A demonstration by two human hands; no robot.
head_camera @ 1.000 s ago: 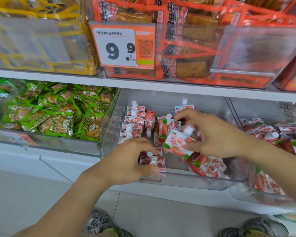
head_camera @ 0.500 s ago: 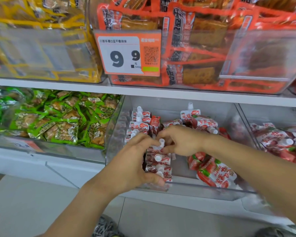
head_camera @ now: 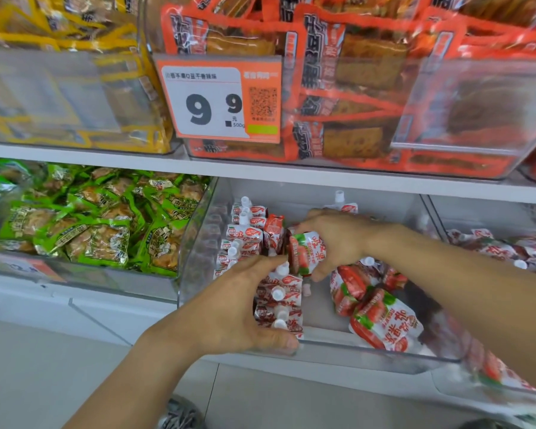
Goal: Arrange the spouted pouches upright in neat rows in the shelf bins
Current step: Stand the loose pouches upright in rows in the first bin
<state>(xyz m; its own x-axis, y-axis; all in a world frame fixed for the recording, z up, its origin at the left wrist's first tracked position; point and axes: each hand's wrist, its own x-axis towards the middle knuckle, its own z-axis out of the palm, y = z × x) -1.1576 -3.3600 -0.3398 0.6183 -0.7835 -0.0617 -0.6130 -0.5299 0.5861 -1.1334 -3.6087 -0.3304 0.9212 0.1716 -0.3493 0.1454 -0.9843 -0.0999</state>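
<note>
In the clear middle bin point(head_camera: 369, 352) on the lower shelf, red-and-white spouted pouches with white caps stand in two rows at the left. My left hand point(head_camera: 235, 311) wraps around the front row of upright pouches point(head_camera: 279, 300), thumb at the bin's front wall, fingers on its left side. My right hand point(head_camera: 331, 239) grips one pouch point(head_camera: 304, 252) tilted on its side just behind that row. More pouches stand in the back-left row point(head_camera: 245, 233). A loose pile of pouches point(head_camera: 378, 308) lies flat at the bin's right.
A green-packet bin point(head_camera: 84, 230) sits to the left, another bin of red pouches point(head_camera: 508, 249) to the right. Above, bins of orange and yellow packs, with a 9.9 price tag point(head_camera: 220, 97). The shelf edge point(head_camera: 291, 174) overhangs the bin. Floor tiles lie below.
My right hand carried a pouch from the bin's right to the rows, and now holds it tilted behind the front row. My left hand stayed around the front row.
</note>
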